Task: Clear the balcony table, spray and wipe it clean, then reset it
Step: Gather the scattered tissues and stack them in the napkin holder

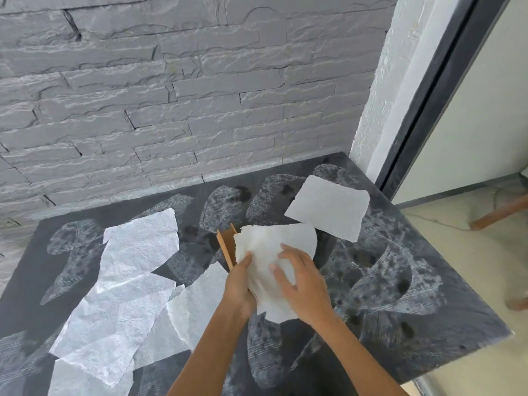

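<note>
At the table (pixel 428 324) centre, the left grip (pixel 238 281) clasps a white paper wad (pixel 274 244) beside a brown card (pixel 227 244). The right grip (pixel 303 284) rests spread, straight fingers on the wad. Loose sheets (pixel 123 295) lie toward the left edge.

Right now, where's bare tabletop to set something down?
Free: near-right quarter of the table, out to its edge; far-left corner by the stone wall. Crowded: left side under torn paper sheets; single sheet far right.
</note>
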The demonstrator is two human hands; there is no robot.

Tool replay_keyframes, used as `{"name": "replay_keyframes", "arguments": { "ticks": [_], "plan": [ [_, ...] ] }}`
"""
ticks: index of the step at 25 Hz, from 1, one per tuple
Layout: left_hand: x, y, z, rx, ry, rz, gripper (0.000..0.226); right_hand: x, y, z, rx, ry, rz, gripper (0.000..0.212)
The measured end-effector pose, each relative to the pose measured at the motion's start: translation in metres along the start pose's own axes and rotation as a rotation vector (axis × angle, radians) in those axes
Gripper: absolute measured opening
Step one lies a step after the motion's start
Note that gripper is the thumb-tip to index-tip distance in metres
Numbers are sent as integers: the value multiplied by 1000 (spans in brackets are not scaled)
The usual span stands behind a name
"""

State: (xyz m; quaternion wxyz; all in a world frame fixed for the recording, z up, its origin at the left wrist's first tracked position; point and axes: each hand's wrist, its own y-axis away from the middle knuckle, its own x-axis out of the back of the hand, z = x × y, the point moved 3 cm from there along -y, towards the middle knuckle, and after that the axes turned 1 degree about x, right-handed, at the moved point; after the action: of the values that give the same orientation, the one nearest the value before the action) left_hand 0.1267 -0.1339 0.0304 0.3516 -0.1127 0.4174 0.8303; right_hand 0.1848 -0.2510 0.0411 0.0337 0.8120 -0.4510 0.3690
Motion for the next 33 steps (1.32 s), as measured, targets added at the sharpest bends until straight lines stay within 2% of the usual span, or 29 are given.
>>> {"name": "replay_keyframes", "arguments": {
  "ticks": [3,5,9,12,14,16,19,21,24,26,29,33],
  "plan": [
    [-17,-17,2,-15,25,113,19,25,-47,68,-172,89,104,19],
    [-28,-30,1,-40,44,158,21,36,-82,118,-206,260,37,21],
    [-39,-44,-1,-126,85,159,60,29,-126,183,-121,613,-263,35],
    [-41,-50,-2,-143,95,217,61,15,-140,200,-21,800,-348,25],
    [-39,-51,-3,-121,103,282,50,9,-145,203,16,836,-331,18],
    [-40,-49,-4,-108,128,332,37,11,-148,203,-82,668,-260,15],
    [-44,-45,-3,-120,145,343,28,22,-148,191,-394,90,-91,14],
    [-44,-42,-2,-110,158,336,21,27,-142,170,-410,-122,0,10],
    [-42,-38,-2,-74,154,316,15,28,-127,123,-281,-273,28,5],
    [-38,-31,-2,-59,141,262,27,24,-113,86,-146,-297,-22,4],
    [-28,-15,3,-73,103,171,39,14,-88,28,100,-245,-133,12],
    [7,16,19,-120,-8,131,34,-13,-47,-36,378,-97,-303,15]
  ]
}}
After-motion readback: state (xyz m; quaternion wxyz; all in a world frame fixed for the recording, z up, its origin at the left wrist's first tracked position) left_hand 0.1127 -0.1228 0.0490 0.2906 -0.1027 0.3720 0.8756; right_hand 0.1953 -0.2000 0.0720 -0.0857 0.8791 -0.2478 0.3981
